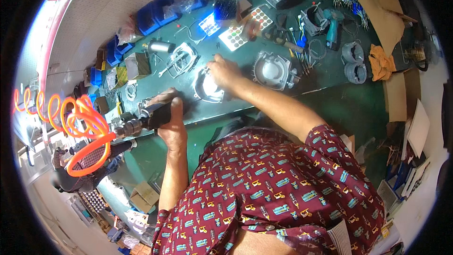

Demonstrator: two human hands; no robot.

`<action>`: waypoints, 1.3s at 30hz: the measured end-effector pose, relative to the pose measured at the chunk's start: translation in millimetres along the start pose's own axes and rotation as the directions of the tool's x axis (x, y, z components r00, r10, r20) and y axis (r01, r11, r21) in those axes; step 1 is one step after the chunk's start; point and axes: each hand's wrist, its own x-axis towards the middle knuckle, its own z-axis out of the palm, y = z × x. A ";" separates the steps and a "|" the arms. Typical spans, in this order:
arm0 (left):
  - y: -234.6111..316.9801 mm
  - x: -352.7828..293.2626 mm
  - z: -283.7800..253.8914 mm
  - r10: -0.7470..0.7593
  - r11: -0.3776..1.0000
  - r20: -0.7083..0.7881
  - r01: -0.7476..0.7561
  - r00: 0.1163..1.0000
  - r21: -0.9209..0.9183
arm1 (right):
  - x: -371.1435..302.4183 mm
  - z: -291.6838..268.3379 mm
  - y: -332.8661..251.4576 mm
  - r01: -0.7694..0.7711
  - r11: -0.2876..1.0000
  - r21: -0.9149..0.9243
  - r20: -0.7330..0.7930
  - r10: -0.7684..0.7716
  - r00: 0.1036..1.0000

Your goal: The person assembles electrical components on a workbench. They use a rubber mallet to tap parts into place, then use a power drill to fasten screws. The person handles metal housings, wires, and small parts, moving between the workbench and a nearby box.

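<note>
In the head view, the left hand (173, 125) is holding a black air tool (158, 115) over the near edge of the green tabletop (323, 73), its grip clamping around the tool's body. The tool's long axis is running slantwise, and the hose end, with its metal coupling (130, 127), is pointing left and slightly toward the lower edge; an orange coiled hose (90, 145) is trailing from it. The working end is hiding around the hand, so I cannot tell where it is aiming.

The right hand (226, 73) is reaching across to a round metal housing (204, 87), which is lying on the tabletop just beyond the tool, its open side facing up. The fingers are bunching together at its far rim; I cannot tell whether that grip is pinching anything. A second housing (271, 72) is lying to the right, its side boss pointing right.

White cards (233, 38) are showing rows of coloured dots; any lettering on them is too small to read. Farther right, a teal cordless drill (333, 28) is lying with its handle extending toward the near edge.
</note>
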 end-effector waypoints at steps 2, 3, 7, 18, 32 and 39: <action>11.5 -0.8 2.4 -0.058 0.996 0.032 0.055 0.998 0.072 | -4.0 1.4 3.2 0.028 0.999 0.045 -0.098 -0.023 0.995; 18.7 -0.4 4.3 -0.086 0.991 0.046 0.081 0.995 0.107 | -6.3 5.5 7.6 0.084 0.994 0.071 -0.218 -0.067 0.974; 25.3 3.1 5.3 -0.046 0.987 0.033 0.040 0.998 0.154 | -25.3 -12.5 -18.6 0.455 0.878 0.153 -0.064 -0.450 0.891; 47.2 3.6 -31.1 -0.118 0.993 0.194 0.120 0.974 0.000 | -23.4 8.5 -45.5 0.621 0.719 0.313 -0.083 -0.631 0.772; 18.2 13.0 4.9 -0.043 0.992 0.226 0.067 0.973 -0.104 | -25.7 -20.9 -14.6 0.535 0.827 0.173 0.123 -0.557 0.821; 1.4 10.3 4.4 -0.057 0.961 0.199 0.107 0.978 -0.253 | -31.1 -15.7 1.8 0.434 0.880 -0.191 0.123 -0.417 0.900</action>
